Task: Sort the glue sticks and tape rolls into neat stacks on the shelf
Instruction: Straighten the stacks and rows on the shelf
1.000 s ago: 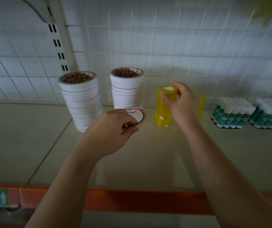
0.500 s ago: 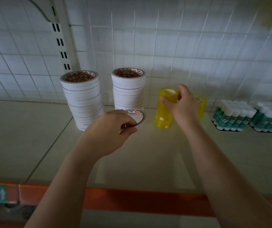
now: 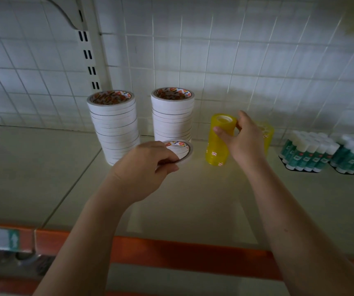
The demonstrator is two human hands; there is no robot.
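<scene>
Shelf (image 3: 43,178): left hand (image 3: 141,167) grips white tape roll (image 3: 179,150), right hand (image 3: 244,139) yellow stack (image 3: 216,146).

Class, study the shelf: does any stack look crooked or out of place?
Yes. The left white tape stack leans, its rolls stepping sideways, while the right white stack stands straight. One loose white roll is off any stack, held in the left hand.

Glossy translucent yellow tape stack (image 3: 217,144); matt shelf (image 3: 43,178).
</scene>
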